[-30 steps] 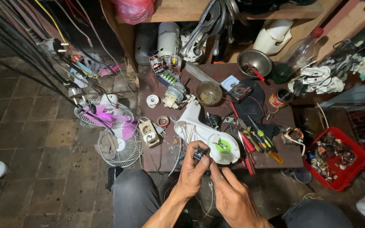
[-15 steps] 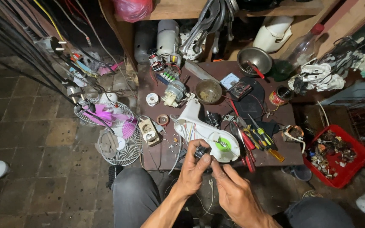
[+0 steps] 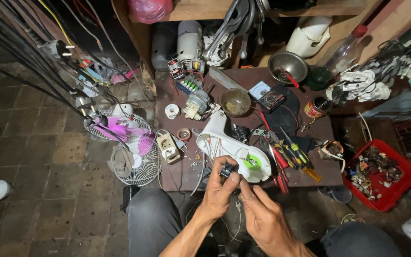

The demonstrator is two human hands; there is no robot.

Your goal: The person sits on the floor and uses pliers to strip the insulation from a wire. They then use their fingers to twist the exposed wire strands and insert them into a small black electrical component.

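Observation:
My left hand (image 3: pixel 219 190) pinches a small black electrical part (image 3: pixel 227 169) just in front of the low brown table (image 3: pixel 177 173). My right hand (image 3: pixel 262 216) is right beside it, fingertips pressed together and touching the same part or its thin wires. Behind the hands lies a white plastic fan base (image 3: pixel 227 143), opened, with coloured wires and a green round piece (image 3: pixel 252 163) inside. My knees in dark trousers frame the hands.
Screwdrivers and pliers (image 3: pixel 288 157) lie right of the fan base. A small motor (image 3: pixel 195 104), bowls, a meter and a power socket (image 3: pixel 169 147) crowd the table. A fan grille with pink blades (image 3: pixel 128 143) lies on the floor left; a red tray of parts (image 3: pixel 381 176) sits right.
My hands have stayed at the black part. The right hand's fingers have closed in tighter against the left hand's fingertips.

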